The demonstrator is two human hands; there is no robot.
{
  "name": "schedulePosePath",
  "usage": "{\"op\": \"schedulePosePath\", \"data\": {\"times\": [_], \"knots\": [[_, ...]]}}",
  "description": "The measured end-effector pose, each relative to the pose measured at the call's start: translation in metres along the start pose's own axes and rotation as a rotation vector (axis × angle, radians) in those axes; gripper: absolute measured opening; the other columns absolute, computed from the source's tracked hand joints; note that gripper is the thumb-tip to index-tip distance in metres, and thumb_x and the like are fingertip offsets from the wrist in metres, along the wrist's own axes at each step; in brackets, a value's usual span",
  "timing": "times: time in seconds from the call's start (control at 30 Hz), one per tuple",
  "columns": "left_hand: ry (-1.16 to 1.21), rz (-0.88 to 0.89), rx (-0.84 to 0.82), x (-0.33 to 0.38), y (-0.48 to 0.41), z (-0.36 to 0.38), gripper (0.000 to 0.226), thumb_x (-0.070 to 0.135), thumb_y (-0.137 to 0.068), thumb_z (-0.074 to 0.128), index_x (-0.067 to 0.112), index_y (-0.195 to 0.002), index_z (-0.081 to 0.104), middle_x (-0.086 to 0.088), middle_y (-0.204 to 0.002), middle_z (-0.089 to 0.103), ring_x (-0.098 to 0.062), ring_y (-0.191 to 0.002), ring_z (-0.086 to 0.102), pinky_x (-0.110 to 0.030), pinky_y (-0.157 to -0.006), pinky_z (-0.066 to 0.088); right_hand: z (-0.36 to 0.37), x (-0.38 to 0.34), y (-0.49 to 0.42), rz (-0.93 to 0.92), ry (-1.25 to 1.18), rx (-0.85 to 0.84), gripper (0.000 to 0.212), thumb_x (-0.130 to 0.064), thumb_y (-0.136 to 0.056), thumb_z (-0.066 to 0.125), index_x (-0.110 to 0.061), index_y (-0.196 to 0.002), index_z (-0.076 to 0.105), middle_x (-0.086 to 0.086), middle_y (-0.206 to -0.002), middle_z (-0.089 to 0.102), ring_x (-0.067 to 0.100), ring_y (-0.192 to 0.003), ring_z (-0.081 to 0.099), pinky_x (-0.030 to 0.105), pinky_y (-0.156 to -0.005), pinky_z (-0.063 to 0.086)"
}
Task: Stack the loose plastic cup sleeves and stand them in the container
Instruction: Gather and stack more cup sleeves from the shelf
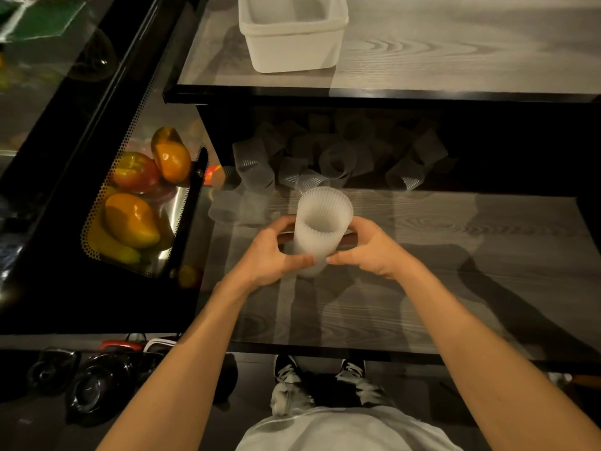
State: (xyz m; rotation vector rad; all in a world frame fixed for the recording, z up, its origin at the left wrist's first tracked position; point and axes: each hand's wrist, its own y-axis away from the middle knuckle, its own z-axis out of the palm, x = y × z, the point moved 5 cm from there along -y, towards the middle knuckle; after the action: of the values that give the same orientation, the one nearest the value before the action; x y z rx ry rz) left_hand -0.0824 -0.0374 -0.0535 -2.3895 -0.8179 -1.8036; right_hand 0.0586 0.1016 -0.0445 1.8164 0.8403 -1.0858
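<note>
A stack of ribbed translucent white cup sleeves (320,222) stands upright over the lower glass-topped shelf (422,288). My left hand (273,252) grips its lower left side. My right hand (367,249) grips its lower right side, fingertips nearly meeting at the front. Several loose clear sleeves (328,161) lie scattered in the dark back of the same shelf. The white plastic container (292,50) sits on the upper shelf, far centre, with nothing visible inside.
A steel tray of orange and red mangoes (140,203) sits behind perforated glass at the left. The upper shelf edge (357,94) overhangs the loose sleeves. Black bowls (91,385) and my shoes are on the floor below.
</note>
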Motion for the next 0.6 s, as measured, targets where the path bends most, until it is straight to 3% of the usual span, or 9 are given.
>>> {"op": "schedulePosePath", "data": {"times": [0.2, 0.33, 0.53, 0.6], "knots": [[0.016, 0.188, 0.116, 0.058, 0.002, -0.026, 0.066, 0.028, -0.073, 0.090, 0.029, -0.132, 0.059, 0.015, -0.125, 0.065, -0.001, -0.118, 0.061, -0.027, -0.099, 0.054, -0.026, -0.050, 0.007, -0.122, -0.057, 0.063, 0.067, -0.012, -0.078, 0.085, -0.027, -0.136, 0.057, -0.006, -0.129, 0.067, 0.014, -0.115, 0.067, 0.038, -0.096, 0.057], [0.060, 0.268, 0.162, 0.112, 0.002, -0.051, 0.063, 0.034, -0.074, 0.087, 0.040, -0.130, 0.059, 0.013, -0.120, 0.068, -0.002, -0.108, 0.067, -0.017, -0.081, 0.056, -0.049, -0.106, 0.012, -0.235, -0.053, 0.158, 0.059, -0.020, -0.079, 0.086, -0.030, -0.131, 0.061, -0.007, -0.125, 0.070, 0.019, -0.106, 0.070, 0.040, -0.094, 0.058], [0.110, 0.394, 0.181, 0.203, -0.005, -0.091, 0.057, 0.034, -0.077, 0.084, 0.040, -0.129, 0.060, 0.022, -0.113, 0.070, 0.001, -0.104, 0.069, -0.022, -0.076, 0.059, -0.087, -0.203, 0.019, -0.399, -0.001, 0.218, 0.051, -0.029, -0.080, 0.082, -0.031, -0.127, 0.063, -0.016, -0.124, 0.069, 0.011, -0.109, 0.069, 0.035, -0.092, 0.057], [0.130, 0.425, 0.192, 0.228, -0.008, -0.104, 0.058, 0.040, -0.077, 0.084, 0.040, -0.130, 0.059, 0.019, -0.115, 0.069, -0.005, -0.106, 0.071, -0.030, -0.080, 0.061, -0.100, -0.233, 0.018, -0.438, 0.023, 0.240, 0.053, -0.033, -0.078, 0.082, -0.032, -0.128, 0.062, -0.016, -0.124, 0.068, 0.011, -0.108, 0.069, 0.035, -0.090, 0.058]]}}
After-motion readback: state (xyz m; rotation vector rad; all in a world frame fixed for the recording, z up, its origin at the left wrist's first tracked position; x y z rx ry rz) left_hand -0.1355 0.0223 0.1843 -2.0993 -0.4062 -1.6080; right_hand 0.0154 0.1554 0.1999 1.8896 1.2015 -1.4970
